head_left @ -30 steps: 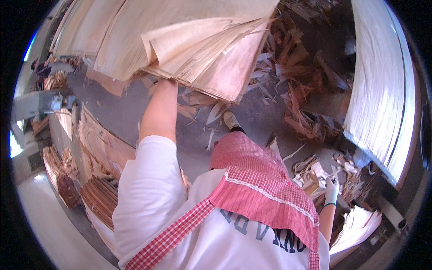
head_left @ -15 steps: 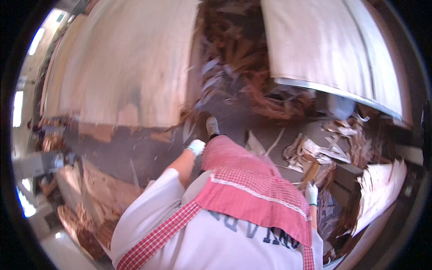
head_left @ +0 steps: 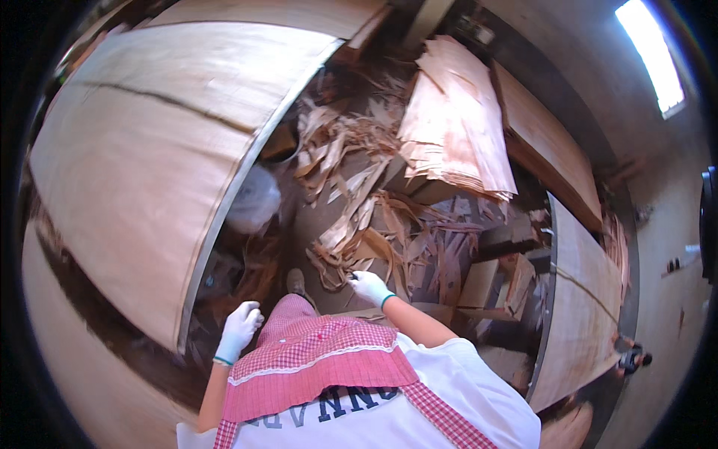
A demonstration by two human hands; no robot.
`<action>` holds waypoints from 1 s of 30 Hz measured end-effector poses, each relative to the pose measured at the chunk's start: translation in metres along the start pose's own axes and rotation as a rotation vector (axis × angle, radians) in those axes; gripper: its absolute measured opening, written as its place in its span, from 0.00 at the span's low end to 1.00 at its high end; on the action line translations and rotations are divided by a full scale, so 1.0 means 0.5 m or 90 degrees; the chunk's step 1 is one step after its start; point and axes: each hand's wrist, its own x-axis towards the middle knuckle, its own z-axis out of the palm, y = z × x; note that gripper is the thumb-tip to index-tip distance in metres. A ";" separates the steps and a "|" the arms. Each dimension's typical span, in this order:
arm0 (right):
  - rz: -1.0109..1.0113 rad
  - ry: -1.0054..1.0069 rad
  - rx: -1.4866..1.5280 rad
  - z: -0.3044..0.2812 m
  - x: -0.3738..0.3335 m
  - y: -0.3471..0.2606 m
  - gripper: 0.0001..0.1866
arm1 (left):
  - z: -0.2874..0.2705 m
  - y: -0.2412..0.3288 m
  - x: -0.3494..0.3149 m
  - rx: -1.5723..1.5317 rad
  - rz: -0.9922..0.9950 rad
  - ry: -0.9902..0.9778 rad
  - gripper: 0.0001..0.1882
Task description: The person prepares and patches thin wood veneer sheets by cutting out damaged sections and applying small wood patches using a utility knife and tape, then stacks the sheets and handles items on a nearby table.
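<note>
My left hand [head_left: 239, 329], in a white glove with a green cuff, hangs beside my red checked apron [head_left: 314, 346]. Its fingers are loosely curled and nothing shows in them. It is nearest to the edge of a table topped with a large pale wood sheet [head_left: 172, 142]. Ahead of me on the right, my right hand [head_left: 371, 289], gloved the same way, is closed around a small dark thing [head_left: 354, 276] too small to name. Below that hand lie torn strips of wood veneer [head_left: 374, 245] on the floor; I cannot tell whether it touches any.
A stack of veneer sheets [head_left: 460, 123] stands ahead to the right, with more veneer scraps [head_left: 336, 142] left of it. A wooden box frame [head_left: 497, 286] and another sheet-topped table [head_left: 580, 307] are at right. A clear plastic bag [head_left: 254, 198] hangs by the left table.
My view has swung to the right, bringing the veneer stack and right-hand table into sight. Both hands have come forward; my right hand now shows fully, ahead of the apron.
</note>
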 end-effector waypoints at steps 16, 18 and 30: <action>0.394 0.620 -0.043 -0.788 0.176 0.383 0.18 | 0.185 0.588 0.587 0.486 0.321 -0.165 0.19; 0.392 0.639 -0.098 -0.834 0.282 0.436 0.24 | 0.197 0.578 0.618 0.463 0.279 -0.136 0.19; 0.173 0.468 -0.469 -0.949 0.437 0.748 0.37 | 0.114 0.668 0.758 0.366 0.054 0.765 0.28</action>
